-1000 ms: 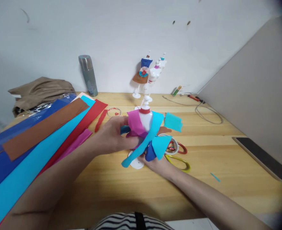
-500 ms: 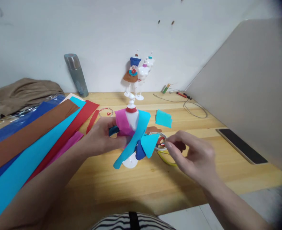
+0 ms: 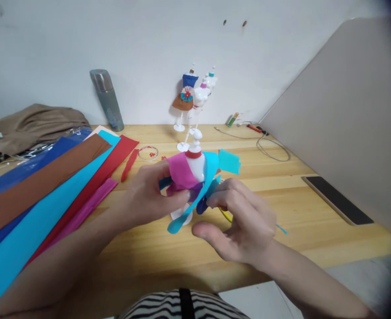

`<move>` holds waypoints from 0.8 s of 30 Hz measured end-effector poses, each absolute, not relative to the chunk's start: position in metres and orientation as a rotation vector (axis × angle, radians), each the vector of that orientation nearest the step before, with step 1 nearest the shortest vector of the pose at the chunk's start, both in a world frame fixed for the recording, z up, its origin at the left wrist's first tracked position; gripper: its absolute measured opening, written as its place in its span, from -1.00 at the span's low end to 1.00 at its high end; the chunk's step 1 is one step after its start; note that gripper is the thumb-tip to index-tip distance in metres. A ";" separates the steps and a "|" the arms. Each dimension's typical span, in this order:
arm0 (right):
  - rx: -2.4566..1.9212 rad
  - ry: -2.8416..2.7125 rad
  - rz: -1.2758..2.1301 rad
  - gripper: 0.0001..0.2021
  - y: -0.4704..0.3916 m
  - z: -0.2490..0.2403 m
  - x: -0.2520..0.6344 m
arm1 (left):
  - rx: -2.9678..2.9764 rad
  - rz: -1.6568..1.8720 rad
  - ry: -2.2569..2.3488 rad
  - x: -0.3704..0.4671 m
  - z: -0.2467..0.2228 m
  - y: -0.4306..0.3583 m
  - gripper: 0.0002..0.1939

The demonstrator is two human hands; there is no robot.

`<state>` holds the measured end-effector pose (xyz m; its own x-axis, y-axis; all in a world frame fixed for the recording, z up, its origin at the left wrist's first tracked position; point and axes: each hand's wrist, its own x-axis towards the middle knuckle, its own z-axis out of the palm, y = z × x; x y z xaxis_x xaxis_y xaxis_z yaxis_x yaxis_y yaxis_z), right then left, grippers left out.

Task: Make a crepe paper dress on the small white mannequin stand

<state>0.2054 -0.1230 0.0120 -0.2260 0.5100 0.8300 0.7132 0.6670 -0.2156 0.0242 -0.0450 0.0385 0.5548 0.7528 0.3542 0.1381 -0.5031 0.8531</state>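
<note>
A small white mannequin [image 3: 198, 165] with a red collar stands tilted in front of me, wrapped in pink paper [image 3: 182, 172] on its left side and a light blue strip [image 3: 200, 193] that hangs down its front. My left hand [image 3: 155, 190] grips the mannequin's body through the pink paper. My right hand [image 3: 238, 221] is at its right side, fingertips against the blue pieces, thumb held apart below. A dark blue piece [image 3: 202, 206] shows between the hands. Whether the right fingers pinch anything is hidden. The white base [image 3: 182, 214] is partly covered by the strip.
Long coloured strips [image 3: 45, 181] lie at the left, beside a brown cloth [image 3: 36, 126] and a flask [image 3: 108, 102]. More small mannequins [image 3: 190, 82] stand near the wall. A light blue piece [image 3: 229, 161], a cable [image 3: 271, 153] and a phone [image 3: 336, 200] are farther right.
My right hand has moved left to the mannequin, and its thumb has spread from the fingers. My left hand and the mannequin have shifted slightly right, and the mannequin has turned.
</note>
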 end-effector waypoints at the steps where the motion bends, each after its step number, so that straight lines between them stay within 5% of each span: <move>1: -0.970 -1.880 -0.254 -0.67 -0.123 0.014 0.205 | 2.014 0.991 0.732 0.026 0.039 -0.048 -0.90; 13: -0.980 -1.887 -0.072 -0.88 -0.131 0.022 0.213 | 2.161 1.037 0.752 0.031 0.037 -0.057 -0.84; 24: -0.959 -1.852 -0.101 -0.71 -0.119 0.027 0.239 | 1.967 0.763 0.641 0.016 0.033 -0.038 -0.97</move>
